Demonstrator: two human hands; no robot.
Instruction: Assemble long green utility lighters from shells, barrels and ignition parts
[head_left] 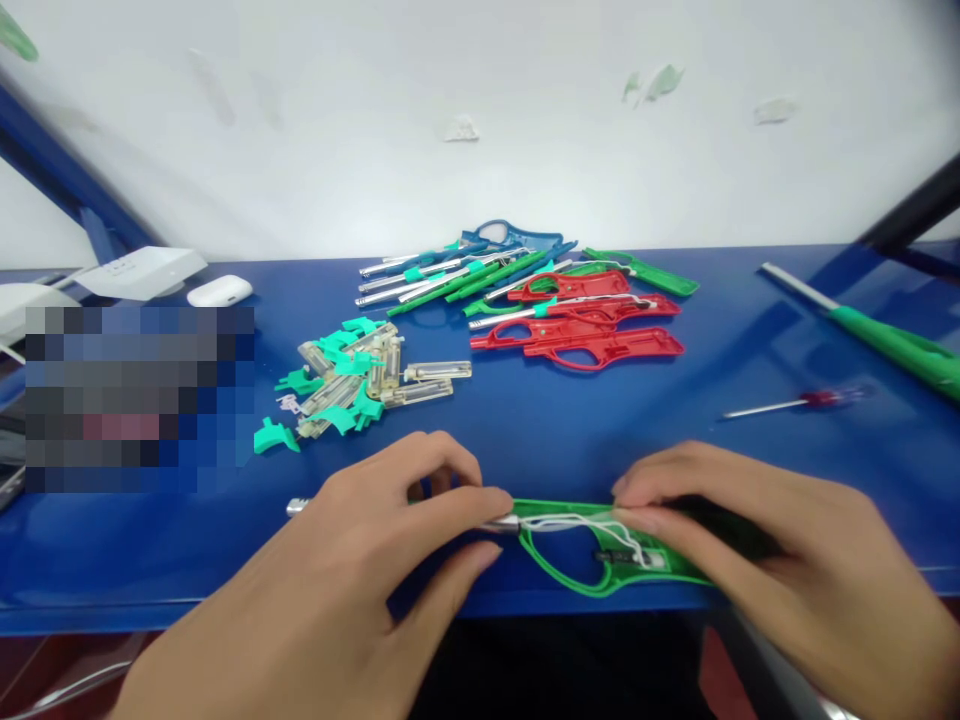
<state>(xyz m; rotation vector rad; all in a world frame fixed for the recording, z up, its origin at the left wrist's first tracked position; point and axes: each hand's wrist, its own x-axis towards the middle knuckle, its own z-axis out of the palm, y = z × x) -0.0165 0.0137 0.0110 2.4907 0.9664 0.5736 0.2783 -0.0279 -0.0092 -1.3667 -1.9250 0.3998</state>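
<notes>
An opened green gas-lighter casing half (566, 580) lies at the front of the blue table, its inside facing up. My left hand (360, 550) is closed around the lighter's metal tube (298, 507), whose tip sticks out to the left. From the tube's other end, white wires (574, 521) run right to a small black-and-white igniter part (637, 558) seated in the casing. My right hand (765, 550) grips the casing's handle end, thumb and fingertips at its upper edge beside the wires. Its fingers hide much of the handle.
Behind my hands lies a heap of teal triggers (349, 415) and clear fuel tanks (439, 371). Farther back are red casing halves (611, 348), green ones (664, 277) and metal tubes (390, 295). At right are a screwdriver (814, 400) and a green lighter (892, 340); at left, a white case (220, 291).
</notes>
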